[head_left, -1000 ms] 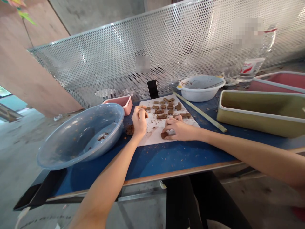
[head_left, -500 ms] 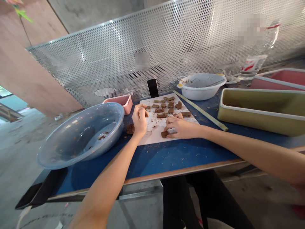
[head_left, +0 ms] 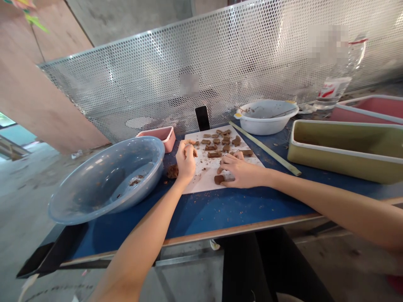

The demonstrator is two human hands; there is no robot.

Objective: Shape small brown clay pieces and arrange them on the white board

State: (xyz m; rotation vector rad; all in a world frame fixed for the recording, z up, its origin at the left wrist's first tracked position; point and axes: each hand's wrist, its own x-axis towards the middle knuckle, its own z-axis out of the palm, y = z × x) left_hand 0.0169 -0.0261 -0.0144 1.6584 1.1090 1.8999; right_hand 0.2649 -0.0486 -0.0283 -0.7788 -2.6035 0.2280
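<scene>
A white board [head_left: 197, 184] lies on the blue table, carrying several small brown clay-like pieces in loose rows and scattered crumbs. My left hand [head_left: 186, 161] is over the board's left edge, its fingers curled inward; whatever they may hold is hidden. Beside it on the table sits a rough brown lump [head_left: 172, 171]. My right hand [head_left: 241, 170] rests low over the board's right part, thumb and fingers apart. Just left of its thumb stands a short brown clay-like block [head_left: 219, 179]. A longer brown piece [head_left: 214, 154] lies farther up, between the hands.
A large blue basin [head_left: 107, 180] stands at left, with a small pink tray [head_left: 166, 138] behind it. A phone [head_left: 202, 118] leans upright behind the board. To the right are a pale strip [head_left: 267, 150], a white bowl [head_left: 267, 126], an olive planter [head_left: 343, 157] and a water bottle [head_left: 333, 88].
My right thumb and fingers have spread away from the short brown block, which now stands free of the grip. My left hand stays curled in nearly the same place.
</scene>
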